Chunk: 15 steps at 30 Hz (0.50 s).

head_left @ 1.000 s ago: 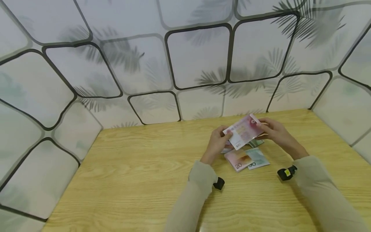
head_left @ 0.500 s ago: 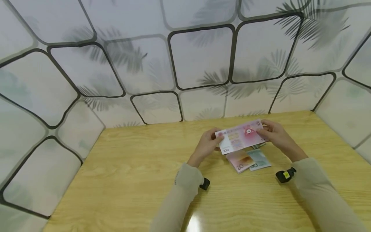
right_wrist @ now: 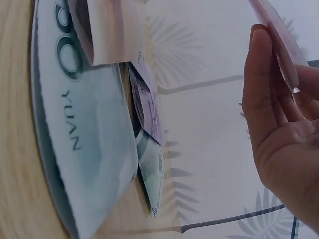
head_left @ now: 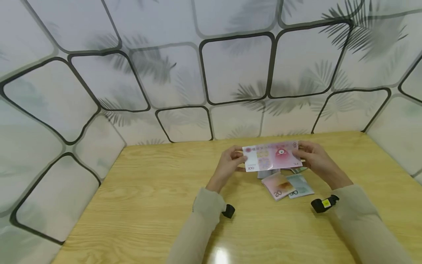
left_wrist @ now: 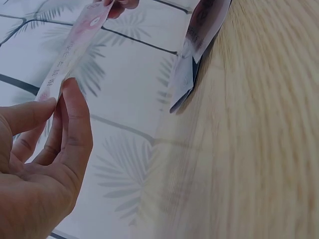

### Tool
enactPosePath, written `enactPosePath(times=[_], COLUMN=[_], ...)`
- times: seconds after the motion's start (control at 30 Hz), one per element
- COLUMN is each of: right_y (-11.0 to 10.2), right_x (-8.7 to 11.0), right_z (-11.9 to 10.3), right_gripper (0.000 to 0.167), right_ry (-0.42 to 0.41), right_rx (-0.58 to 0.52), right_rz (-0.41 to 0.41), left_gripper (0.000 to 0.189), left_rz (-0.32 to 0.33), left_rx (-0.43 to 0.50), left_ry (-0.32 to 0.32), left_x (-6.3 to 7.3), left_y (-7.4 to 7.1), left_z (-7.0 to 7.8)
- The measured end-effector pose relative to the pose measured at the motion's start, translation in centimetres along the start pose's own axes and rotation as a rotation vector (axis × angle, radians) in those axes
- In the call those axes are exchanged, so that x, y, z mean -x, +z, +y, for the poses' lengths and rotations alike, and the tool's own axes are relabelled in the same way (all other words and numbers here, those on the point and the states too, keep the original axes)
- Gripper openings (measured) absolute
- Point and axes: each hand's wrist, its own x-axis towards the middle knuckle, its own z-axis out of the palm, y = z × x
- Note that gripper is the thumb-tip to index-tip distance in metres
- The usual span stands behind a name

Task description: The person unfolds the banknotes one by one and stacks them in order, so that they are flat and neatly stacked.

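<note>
A pink 100 banknote (head_left: 271,157) is stretched out flat between both hands above the table. My left hand (head_left: 227,163) pinches its left end between thumb and fingers. At the other end, my right hand (head_left: 316,161) pinches the note the same way. In the left wrist view, the note (left_wrist: 75,52) appears nearly edge-on. Below it on the table lie a folded brownish 20 note (head_left: 278,186) and a blue-green 50 note (head_left: 301,185), partly overlapping. Behind them, a purplish note (right_wrist: 149,109) and a green note (right_wrist: 152,169) are partly hidden in the head view.
The wooden table (head_left: 158,194) extends left and toward the front. A pale wall (head_left: 234,121) with dark-outlined panels and leaf patterns stands close behind the table. Black wrist cameras hang at both cuffs.
The left hand has moved left, and the pink note has turned from tilted to nearly level. The right hand keeps its grip. The notes on the table look unmoved.
</note>
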Motion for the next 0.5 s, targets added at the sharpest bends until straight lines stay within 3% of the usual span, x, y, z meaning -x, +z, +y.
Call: enactPosePath(times=[0.37,0.5], right_y=[0.0,0.3], right_x=[0.2,0.1], right_z=[0.4,0.4], right_gripper=[0.033,0.035], right_ry=[-0.034,-0.016], right_rx=[-0.099,-0.091], right_rz=[-0.117,-0.115], left_gripper=[0.032,0.031], left_rz=[0.032,0.033], left_rx=[-0.032,-0.041], left_ry=[-0.019,-0.022], left_x=[0.7,1.0], left_y=[-1.2,-2.0], left_z=[0.1,0.1])
